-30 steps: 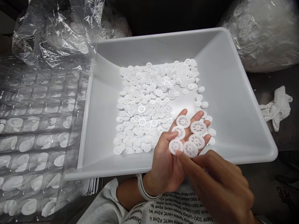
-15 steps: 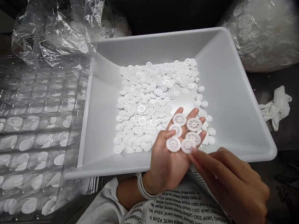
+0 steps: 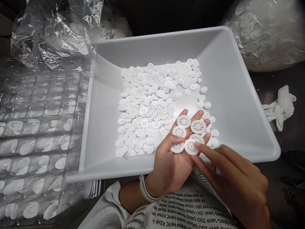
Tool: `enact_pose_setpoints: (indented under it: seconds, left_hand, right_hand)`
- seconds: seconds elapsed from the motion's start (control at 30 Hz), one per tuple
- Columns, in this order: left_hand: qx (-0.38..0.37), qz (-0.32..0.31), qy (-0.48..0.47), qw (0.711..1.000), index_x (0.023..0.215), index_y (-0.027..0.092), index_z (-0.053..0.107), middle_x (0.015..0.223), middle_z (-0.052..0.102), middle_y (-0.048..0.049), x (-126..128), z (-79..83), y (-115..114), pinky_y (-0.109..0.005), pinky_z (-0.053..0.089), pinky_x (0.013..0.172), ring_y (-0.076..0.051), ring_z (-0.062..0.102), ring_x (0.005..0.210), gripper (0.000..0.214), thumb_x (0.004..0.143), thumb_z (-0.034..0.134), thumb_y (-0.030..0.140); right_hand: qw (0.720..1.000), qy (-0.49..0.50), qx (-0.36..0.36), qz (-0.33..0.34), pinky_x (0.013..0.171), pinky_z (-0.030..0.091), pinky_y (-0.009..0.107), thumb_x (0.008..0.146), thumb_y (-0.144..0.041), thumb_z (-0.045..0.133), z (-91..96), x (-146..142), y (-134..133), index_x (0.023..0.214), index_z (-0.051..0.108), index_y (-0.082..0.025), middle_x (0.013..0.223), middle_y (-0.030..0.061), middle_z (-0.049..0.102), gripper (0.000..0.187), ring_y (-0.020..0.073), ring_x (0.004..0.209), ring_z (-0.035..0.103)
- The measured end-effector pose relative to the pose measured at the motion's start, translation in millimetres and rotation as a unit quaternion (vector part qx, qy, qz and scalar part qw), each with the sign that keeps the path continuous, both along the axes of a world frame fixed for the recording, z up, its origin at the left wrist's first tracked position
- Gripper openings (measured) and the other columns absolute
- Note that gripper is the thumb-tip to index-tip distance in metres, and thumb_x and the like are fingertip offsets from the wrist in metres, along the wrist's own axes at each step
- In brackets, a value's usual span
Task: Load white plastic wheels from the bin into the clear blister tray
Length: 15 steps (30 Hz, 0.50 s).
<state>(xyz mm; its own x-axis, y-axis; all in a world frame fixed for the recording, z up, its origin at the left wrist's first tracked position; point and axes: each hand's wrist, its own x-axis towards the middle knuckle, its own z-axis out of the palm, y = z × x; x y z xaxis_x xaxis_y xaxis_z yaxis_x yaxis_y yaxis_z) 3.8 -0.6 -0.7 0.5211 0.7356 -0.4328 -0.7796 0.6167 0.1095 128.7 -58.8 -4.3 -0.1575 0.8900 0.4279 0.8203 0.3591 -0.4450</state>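
Left hand point(image 3: 175, 159), palm up, grips six white spoked discs point(image 3: 198, 127), probably light, stiff, slippery, best taken by rims; right hand point(image 3: 234, 178) touches one, pinch uncertain.

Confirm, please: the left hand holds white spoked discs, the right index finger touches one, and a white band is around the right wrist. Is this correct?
Not quite: the head view shows the white band around the left wrist. The left hand does hold white spoked discs, and the right index finger touches one.
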Motion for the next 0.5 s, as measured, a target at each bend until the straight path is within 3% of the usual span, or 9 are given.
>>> enact_pose_setpoints:
  seconds: [0.2, 0.5]
  left_hand:
    - [-0.004, -0.006, 0.009, 1.000, 0.142, 0.021, 0.040, 0.140, 0.056, -0.0066, -0.8, 1.4, 0.7, -0.039, 0.037, 0.112, -0.021, 0.053, 0.127, 0.061, 0.083, 0.039, 0.007]
    - [-0.005, -0.008, 0.018, 1.000, 0.138, 0.020, 0.043, 0.137, 0.058, -0.0061, -2.1, 3.1, 2.9, -0.036, 0.043, 0.107, -0.022, 0.054, 0.126, 0.060, 0.081, 0.039, 0.003]
  right_hand:
    - [0.999, 0.026, -0.023, 0.006, 0.055, 0.043, 0.023, 0.082, -0.005, 0.069, -0.8, 0.0, -1.9, 0.119, 0.064, -0.013, 0.070, -0.0014, 0.057, 0.038, 0.0082, 0.061, 0.052]
    - [0.998, 0.040, -0.002, 0.039, 0.050, 0.038, 0.023, 0.079, -0.001, 0.070, -5.1, 4.4, -3.3, 0.119, 0.064, -0.012, 0.070, -0.0003, 0.057, 0.043, 0.0084, 0.060, 0.051]
